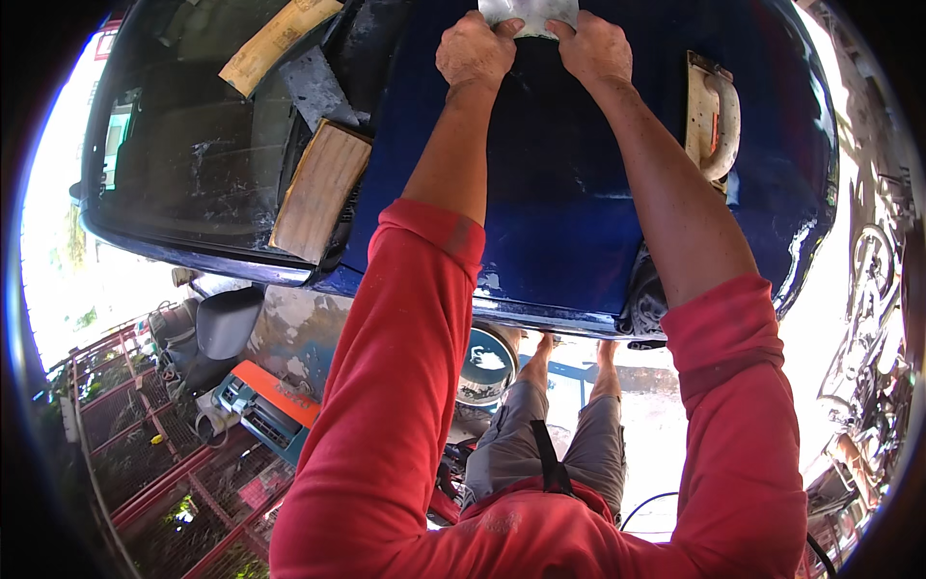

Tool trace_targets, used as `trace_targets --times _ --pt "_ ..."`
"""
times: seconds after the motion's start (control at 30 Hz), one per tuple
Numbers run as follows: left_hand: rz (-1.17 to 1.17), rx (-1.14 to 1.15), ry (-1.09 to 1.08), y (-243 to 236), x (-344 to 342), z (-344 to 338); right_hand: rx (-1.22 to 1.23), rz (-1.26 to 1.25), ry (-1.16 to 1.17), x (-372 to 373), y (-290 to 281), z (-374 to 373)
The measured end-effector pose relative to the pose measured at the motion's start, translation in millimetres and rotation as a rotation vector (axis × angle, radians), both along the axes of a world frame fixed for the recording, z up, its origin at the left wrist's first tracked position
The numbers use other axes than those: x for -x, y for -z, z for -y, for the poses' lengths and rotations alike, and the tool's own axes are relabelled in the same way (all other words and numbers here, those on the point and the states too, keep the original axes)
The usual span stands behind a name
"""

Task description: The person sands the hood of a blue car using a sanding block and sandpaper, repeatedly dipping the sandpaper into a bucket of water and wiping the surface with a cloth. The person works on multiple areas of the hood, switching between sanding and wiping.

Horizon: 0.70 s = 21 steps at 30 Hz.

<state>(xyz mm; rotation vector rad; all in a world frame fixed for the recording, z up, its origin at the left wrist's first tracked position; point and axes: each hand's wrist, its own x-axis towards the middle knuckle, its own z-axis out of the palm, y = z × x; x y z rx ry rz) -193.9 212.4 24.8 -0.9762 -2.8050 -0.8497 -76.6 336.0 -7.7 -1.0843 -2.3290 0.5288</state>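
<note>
At the top, both my left hand and my right hand grip a pale grey flat sheet with thumbs on it, over the dark blue car panel; its far part is cut off by the frame. Right of my right forearm lies a long sanding tool with a pale handle. Left of my left forearm, a wooden block, another piece of wood and a grey scrap rest along the windshield's edge.
The windshield fills the upper left, with a side mirror below. A bucket, an orange and teal machine and red metal grilles are lower down. Bicycle parts line the right edge. My legs stand below the car's edge.
</note>
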Motion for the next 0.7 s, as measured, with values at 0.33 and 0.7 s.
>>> trace_targets --times 0.33,0.7 --pt "-0.04 -0.014 -0.012 2 -18 18 -0.038 -0.143 0.013 -14 10 19" --pt "-0.153 -0.058 -0.029 14 -43 44 -0.058 -0.037 -0.013 -42 0 54"
